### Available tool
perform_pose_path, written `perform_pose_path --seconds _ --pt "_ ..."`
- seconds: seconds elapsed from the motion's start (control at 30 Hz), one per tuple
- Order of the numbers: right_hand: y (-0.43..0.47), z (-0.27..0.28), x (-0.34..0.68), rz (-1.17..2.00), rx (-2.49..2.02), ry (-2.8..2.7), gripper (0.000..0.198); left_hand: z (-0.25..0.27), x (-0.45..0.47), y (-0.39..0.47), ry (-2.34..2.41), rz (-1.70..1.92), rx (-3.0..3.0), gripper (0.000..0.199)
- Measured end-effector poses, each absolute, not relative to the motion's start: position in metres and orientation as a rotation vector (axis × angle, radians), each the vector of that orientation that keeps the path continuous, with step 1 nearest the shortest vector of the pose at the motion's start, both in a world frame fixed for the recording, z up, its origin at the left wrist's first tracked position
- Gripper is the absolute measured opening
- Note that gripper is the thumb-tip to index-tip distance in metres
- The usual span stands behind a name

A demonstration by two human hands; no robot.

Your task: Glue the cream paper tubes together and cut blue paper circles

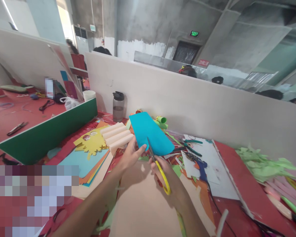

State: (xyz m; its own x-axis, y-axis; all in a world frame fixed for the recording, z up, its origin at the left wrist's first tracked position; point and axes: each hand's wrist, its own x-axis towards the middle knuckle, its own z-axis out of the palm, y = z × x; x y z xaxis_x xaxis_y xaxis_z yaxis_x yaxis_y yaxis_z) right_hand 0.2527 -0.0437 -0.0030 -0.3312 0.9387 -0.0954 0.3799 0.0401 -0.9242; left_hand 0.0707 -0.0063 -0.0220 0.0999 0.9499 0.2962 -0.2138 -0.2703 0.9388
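Left hand (131, 155) pinches flat blue sheet (150, 128); right hand (172, 176) clasps yellow-handled scissors (160, 168), metal blade at sheet. Ridged beige paper (117, 135) beside.

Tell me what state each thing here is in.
Blue sheet, pinched by the left hand
Scissors, gripped in the right hand, a blade over the sheet; how far open is unclear
Bottle, upright, lid on
White cup, upright
Peach paper, bent into ridges
Green-handled pliers, lying with handles spread
Exit sign, lit

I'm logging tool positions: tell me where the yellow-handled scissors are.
In the head view, the scissors are just right of centre, in the right hand, blades at the blue sheet.
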Motion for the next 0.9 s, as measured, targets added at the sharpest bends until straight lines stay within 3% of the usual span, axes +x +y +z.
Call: perform_pose_path --seconds 0.9 --pt "-0.060 0.013 0.243 1.142 -1.348 -1.755 0.035 -0.019 0.069 -0.007 0.701 1.396 1.264 0.032"
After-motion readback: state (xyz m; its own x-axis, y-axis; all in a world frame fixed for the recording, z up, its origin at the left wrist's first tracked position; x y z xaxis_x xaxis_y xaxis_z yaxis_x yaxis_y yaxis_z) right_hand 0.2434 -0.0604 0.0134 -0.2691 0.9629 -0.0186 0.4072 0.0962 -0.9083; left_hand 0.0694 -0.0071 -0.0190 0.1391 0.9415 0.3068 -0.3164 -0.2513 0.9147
